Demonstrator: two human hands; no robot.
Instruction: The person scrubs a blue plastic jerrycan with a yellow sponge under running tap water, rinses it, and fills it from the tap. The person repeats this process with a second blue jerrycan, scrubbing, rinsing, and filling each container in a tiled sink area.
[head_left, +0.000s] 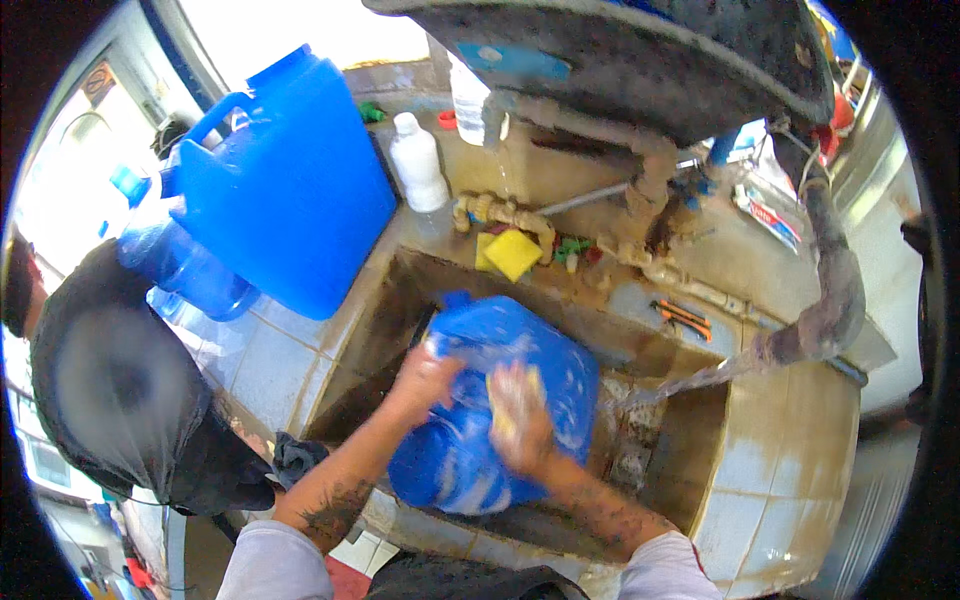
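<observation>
A blue plastic jug, streaked with suds, lies tilted in a stained tiled sink. My left hand grips the jug near its handle; the fingers are slightly blurred. Held flat under my right hand is a yellow sponge, pressed against the jug's upper side. Foam covers the fingers of that hand. From a dark drain pipe on the right, a stream of water runs into the sink beside the jug.
On the left counter stand a large blue jerrycan and a translucent blue bottle. Behind the sink are a white bottle, yellow sponges, pipes and an orange utility knife. A dark basin overhangs the back.
</observation>
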